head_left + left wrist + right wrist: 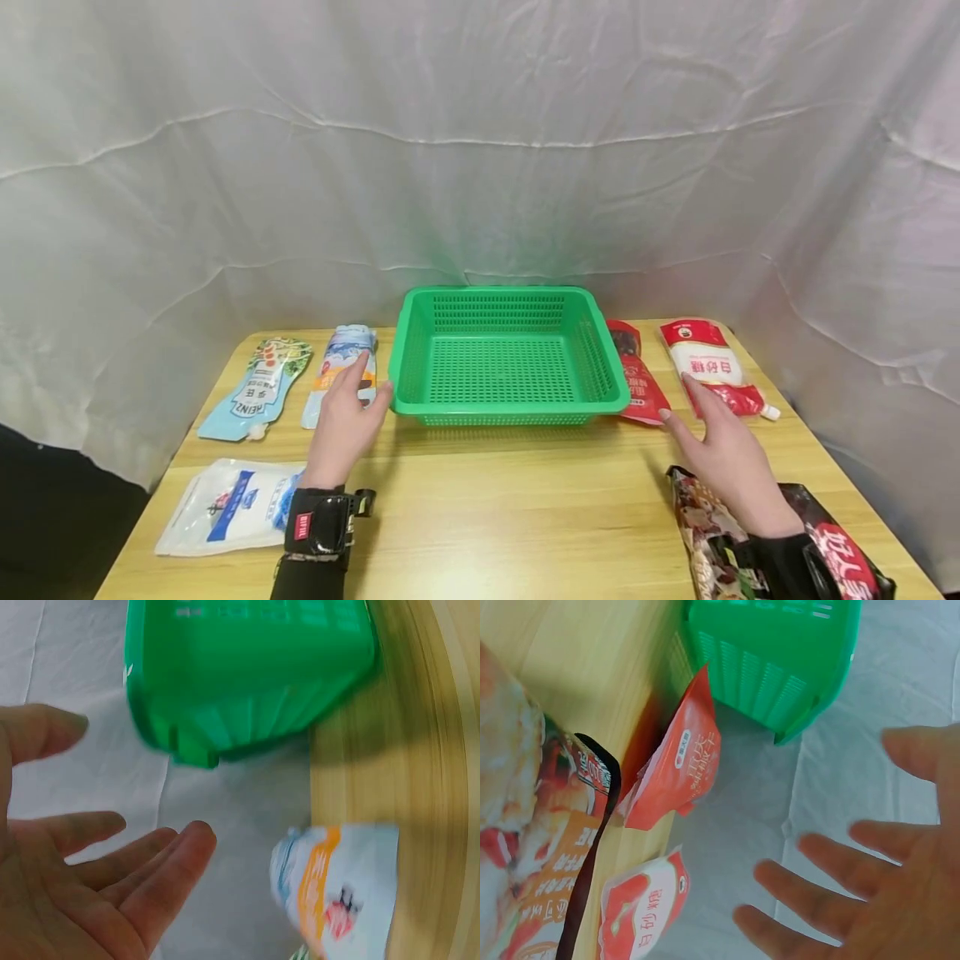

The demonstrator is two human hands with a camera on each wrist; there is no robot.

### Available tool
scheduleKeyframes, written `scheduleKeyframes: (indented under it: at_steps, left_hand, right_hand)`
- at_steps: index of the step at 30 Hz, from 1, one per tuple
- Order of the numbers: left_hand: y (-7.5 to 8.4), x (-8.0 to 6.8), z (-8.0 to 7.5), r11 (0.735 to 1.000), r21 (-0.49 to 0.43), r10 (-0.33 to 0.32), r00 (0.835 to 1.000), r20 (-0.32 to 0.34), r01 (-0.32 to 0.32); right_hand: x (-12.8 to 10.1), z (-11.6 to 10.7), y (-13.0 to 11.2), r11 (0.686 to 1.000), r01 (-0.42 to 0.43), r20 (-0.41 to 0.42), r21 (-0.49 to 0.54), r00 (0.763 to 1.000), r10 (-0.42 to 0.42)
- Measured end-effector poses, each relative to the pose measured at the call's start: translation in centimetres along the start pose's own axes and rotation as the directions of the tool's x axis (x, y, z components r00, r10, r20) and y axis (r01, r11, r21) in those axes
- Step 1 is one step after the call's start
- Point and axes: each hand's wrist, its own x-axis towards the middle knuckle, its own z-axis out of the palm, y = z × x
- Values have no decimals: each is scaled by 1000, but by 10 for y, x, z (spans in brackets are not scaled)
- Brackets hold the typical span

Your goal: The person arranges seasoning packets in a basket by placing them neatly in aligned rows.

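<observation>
Both grips spread, holding nothing: left hand (343, 425) over the blue-orange pouch (341, 371), right hand (726, 454) by the red pouch (637, 375). Green basket (510, 354) centred between, open side up, easily reached from either side of the surface (510, 517).

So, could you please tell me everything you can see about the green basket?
The green basket is a shallow rectangular tray of what looks like plastic, with perforated floor and slotted walls under a broad rim. It sits upright and empty at the back middle of the wooden table, pouches either side. The left hand is close by its near left corner; contact is unclear.
</observation>
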Motion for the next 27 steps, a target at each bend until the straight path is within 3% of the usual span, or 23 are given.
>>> scheduleKeyframes:
  at_steps: [4,8,15,20,27]
  left_hand:
    - [1,4,11,998,-51,-29,999,-24,28]
    - [1,5,20,998,-67,-17,999,-52,13]
    - [2,4,28,994,-110,2,996,-92,-12]
    - [3,5,30,992,-123,-7,995,-95,-5]
    - [4,5,31,991,-130,0,994,-112,-14]
  right_hand:
    - [-2,0,1,1000,14,86,-20,996,-12]
    - [-9,0,10,999,8,180,-42,984,0]
    - [-16,-4,45,997,-52,328,-55,942,68]
    - [-22,-8,77,995,-69,349,-65,933,88]
    - [-31,-12,124,981,-107,349,-161,924,158]
